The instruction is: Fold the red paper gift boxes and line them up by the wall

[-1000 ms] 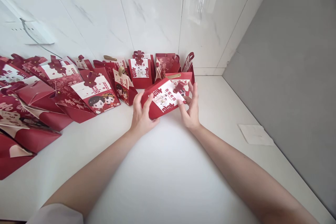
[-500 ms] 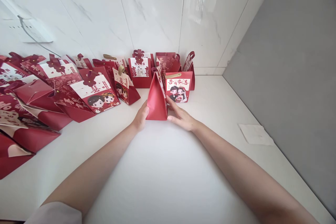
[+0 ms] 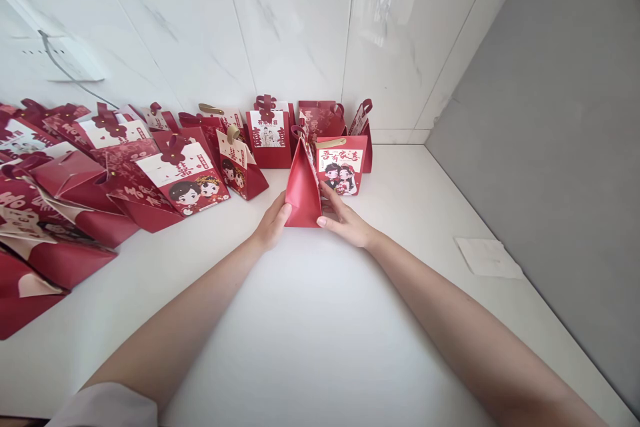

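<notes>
A red triangular gift box stands upright on the white table, its plain red side turned toward me and a dark red loop handle on top. My left hand grips its left side, thumb at the near edge and the other fingers partly hidden behind. On the right side, my right hand presses the box with its thumb at the lower near corner. Just behind my right fingers is a gift box with a cartoon couple. Left of my left hand stands a smaller-looking tilted gift box.
Several red gift boxes crowd the left of the white table. More, including one with a flower clasp, line the tiled wall. A white paper lies by the right edge. A cable hangs from a wall socket.
The held box has shifted slightly to the right, and its near face has turned a little. My left hand has moved right with it; my right hand stays about where it was.
</notes>
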### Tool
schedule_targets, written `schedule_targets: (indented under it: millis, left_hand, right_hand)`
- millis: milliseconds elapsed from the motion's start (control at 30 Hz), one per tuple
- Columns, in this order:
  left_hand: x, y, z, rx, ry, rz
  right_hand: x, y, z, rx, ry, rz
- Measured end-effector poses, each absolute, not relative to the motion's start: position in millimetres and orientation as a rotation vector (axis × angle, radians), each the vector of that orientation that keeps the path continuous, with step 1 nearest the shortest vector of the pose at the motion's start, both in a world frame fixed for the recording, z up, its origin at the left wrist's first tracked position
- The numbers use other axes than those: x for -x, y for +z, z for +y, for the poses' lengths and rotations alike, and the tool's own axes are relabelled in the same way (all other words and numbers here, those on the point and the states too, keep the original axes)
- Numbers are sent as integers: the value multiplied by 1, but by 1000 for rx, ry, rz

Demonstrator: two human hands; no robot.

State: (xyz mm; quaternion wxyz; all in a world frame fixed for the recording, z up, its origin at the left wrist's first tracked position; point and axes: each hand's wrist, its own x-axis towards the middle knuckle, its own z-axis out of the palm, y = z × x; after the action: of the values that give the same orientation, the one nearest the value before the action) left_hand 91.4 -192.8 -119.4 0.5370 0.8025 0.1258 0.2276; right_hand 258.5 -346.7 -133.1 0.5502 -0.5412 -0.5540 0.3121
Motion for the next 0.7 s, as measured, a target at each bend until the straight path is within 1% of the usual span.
schedule_targets:
  millis: [700]
  left_hand:
    - [-92,-119,-195,-1883,560,306]
  right_hand:
    - [-261,-135,-348,1333,686,-1327]
